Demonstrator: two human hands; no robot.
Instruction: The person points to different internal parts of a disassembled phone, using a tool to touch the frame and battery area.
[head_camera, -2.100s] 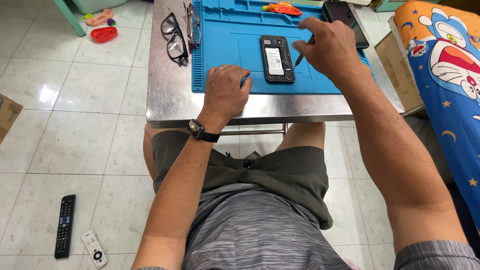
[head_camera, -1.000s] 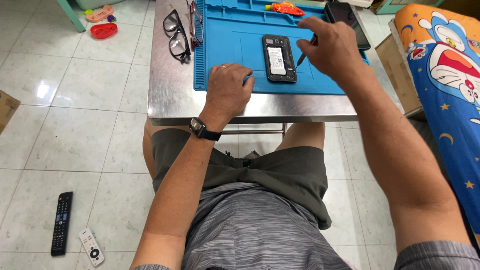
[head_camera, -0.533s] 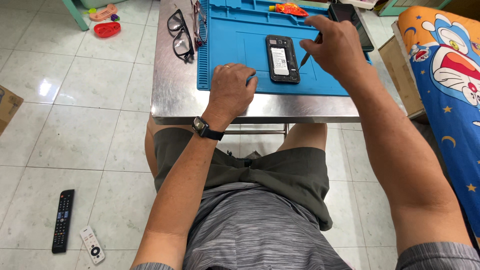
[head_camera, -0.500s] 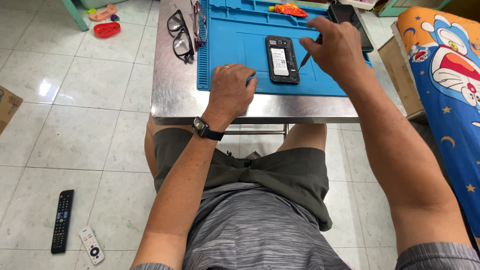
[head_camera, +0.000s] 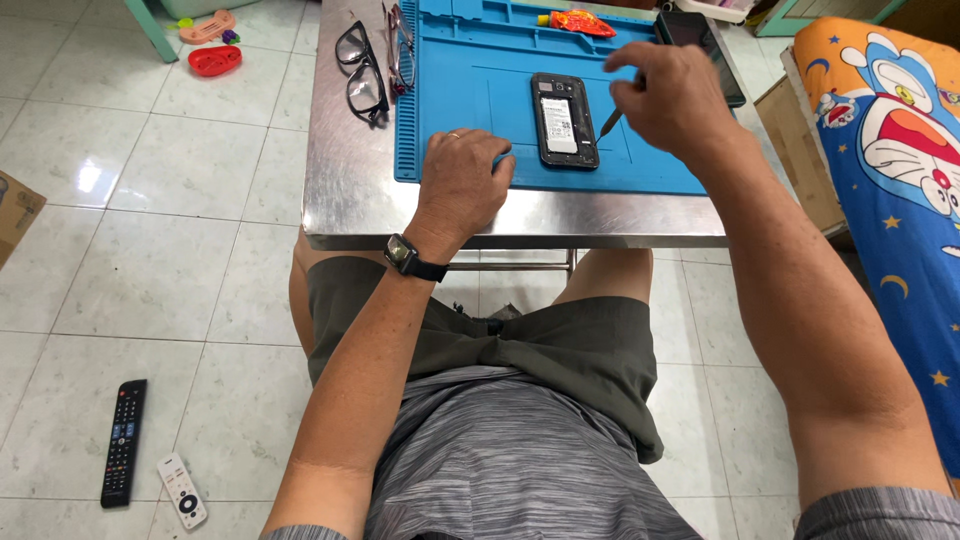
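A black phone (head_camera: 565, 120) with its back cover off lies flat on a blue work mat (head_camera: 470, 90) on a small steel table (head_camera: 350, 190). My right hand (head_camera: 672, 95) hovers just right of the phone and pinches a thin dark tool (head_camera: 609, 123) whose tip points down toward the phone's right edge. My left hand (head_camera: 465, 183) rests on the mat's near edge, left of the phone, fingers curled; whether it holds anything I cannot tell. A black watch is on that wrist.
Two pairs of glasses (head_camera: 365, 62) lie at the table's left. An orange-red object (head_camera: 580, 22) and a dark flat device (head_camera: 705, 50) sit at the mat's far side. A cartoon-print cushion (head_camera: 890, 170) is at right. Two remotes (head_camera: 145, 455) lie on the tiled floor.
My right hand has lifted slightly with the tool beside the phone. The view has shifted a little; my left hand stays on the mat.
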